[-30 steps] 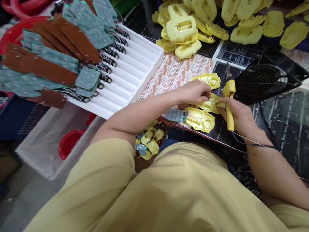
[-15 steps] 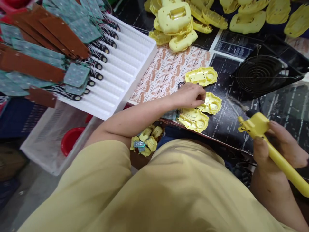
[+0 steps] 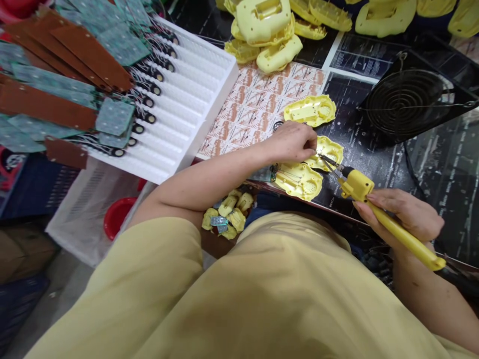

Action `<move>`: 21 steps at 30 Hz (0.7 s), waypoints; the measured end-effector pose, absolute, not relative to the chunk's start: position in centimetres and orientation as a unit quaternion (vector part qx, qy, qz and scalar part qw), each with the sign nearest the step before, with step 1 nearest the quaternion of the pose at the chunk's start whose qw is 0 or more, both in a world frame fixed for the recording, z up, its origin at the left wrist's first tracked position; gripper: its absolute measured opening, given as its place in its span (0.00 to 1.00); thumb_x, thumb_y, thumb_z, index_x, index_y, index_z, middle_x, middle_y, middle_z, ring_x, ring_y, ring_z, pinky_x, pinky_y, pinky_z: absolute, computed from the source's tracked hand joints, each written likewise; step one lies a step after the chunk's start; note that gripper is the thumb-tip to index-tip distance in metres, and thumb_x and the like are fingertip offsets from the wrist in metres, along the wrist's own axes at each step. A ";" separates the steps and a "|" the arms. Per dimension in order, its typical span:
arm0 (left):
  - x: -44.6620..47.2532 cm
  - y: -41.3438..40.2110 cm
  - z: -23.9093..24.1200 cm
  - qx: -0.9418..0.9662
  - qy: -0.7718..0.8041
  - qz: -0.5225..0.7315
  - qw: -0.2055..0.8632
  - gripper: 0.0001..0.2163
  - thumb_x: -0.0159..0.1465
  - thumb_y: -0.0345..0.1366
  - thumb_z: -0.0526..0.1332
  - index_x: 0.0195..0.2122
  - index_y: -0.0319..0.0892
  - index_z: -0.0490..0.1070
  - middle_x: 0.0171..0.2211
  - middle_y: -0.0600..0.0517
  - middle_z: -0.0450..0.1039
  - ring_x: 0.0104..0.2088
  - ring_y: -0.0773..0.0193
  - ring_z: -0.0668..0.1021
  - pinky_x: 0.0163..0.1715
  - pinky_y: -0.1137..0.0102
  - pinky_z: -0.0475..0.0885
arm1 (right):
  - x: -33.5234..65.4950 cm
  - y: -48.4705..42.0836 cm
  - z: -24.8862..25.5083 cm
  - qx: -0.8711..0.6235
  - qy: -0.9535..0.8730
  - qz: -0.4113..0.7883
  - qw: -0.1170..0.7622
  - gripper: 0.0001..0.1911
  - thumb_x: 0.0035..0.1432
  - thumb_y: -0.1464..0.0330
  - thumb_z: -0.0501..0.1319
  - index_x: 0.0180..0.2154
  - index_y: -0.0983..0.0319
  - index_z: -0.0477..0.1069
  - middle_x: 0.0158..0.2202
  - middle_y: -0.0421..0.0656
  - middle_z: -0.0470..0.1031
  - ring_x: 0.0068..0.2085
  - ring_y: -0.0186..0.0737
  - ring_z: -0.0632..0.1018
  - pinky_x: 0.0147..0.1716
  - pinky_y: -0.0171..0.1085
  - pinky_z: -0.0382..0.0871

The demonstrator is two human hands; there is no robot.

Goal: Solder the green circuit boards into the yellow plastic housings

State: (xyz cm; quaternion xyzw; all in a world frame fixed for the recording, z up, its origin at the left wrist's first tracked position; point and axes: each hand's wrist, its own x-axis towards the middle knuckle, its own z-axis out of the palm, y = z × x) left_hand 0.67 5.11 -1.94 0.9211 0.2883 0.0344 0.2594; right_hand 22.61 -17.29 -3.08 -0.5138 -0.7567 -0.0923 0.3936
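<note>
My right hand [image 3: 404, 214] grips a yellow soldering iron [image 3: 396, 227] by its long handle. The iron's dark tip and thin feed tube reach the middle yellow plastic shell [image 3: 331, 148], close to my left fingertips. My left hand [image 3: 294, 141] is pinched over this shell's left side; whatever lies between its fingers is too small to make out. Just behind it lies another open yellow shell [image 3: 312, 110]. On the near side, a third shell [image 3: 299, 182] has thin wires across it, beside a green circuit board [image 3: 264, 174] partly under my forearm.
A white foam tray [image 3: 194, 94] with circuit boards [image 3: 116, 117] and wired round parts stands at the left. Yellow shells [image 3: 264, 20] are piled at the back. A black fan [image 3: 400, 102] stands at the right. Below the table edge are more yellow parts [image 3: 226, 214] and a red bowl [image 3: 118, 217].
My right hand has brought the soldering iron leftward and up, so its tip now reaches the middle shell. My left hand stays pinched in nearly the same place. The view has shifted slightly.
</note>
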 end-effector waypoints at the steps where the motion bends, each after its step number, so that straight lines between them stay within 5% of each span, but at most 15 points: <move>1: 0.7 5.1 -2.0 0.921 0.289 0.036 0.259 0.07 0.64 0.32 0.66 0.40 0.45 0.85 0.37 0.51 0.83 0.46 0.56 0.84 0.56 0.62 0.76 | 22.7 -17.3 -2.8 -0.506 -0.763 -0.090 0.392 0.12 0.65 0.68 0.78 0.42 0.54 0.76 0.36 0.36 0.87 0.32 0.38 0.87 0.29 0.33 0.81; 10: 0.9 5.0 -1.9 0.926 0.289 0.022 0.244 0.09 0.66 0.33 0.64 0.42 0.44 0.86 0.39 0.51 0.84 0.48 0.57 0.84 0.57 0.62 0.75 | 23.8 -17.6 -2.8 -0.517 -0.732 -0.104 0.432 0.08 0.68 0.65 0.75 0.42 0.56 0.78 0.33 0.38 0.85 0.29 0.38 0.86 0.27 0.31 0.82; 15: 0.1 5.4 -1.6 0.933 0.269 0.017 0.237 0.10 0.68 0.34 0.64 0.43 0.45 0.87 0.42 0.51 0.85 0.50 0.55 0.85 0.60 0.60 0.74 | 24.3 -18.2 -4.1 -0.586 -0.644 -0.104 0.480 0.29 0.64 0.62 0.78 0.65 0.52 0.78 0.44 0.42 0.89 0.33 0.45 0.89 0.26 0.36 0.83; 21: -0.8 6.0 -1.5 0.909 0.276 0.050 0.309 0.10 0.69 0.34 0.66 0.46 0.44 0.87 0.40 0.51 0.86 0.47 0.59 0.85 0.58 0.63 0.75 | 23.7 -17.5 -3.3 -0.544 -0.676 -0.097 0.488 0.08 0.62 0.65 0.78 0.40 0.56 0.83 0.31 0.39 0.86 0.28 0.42 0.86 0.25 0.33 0.81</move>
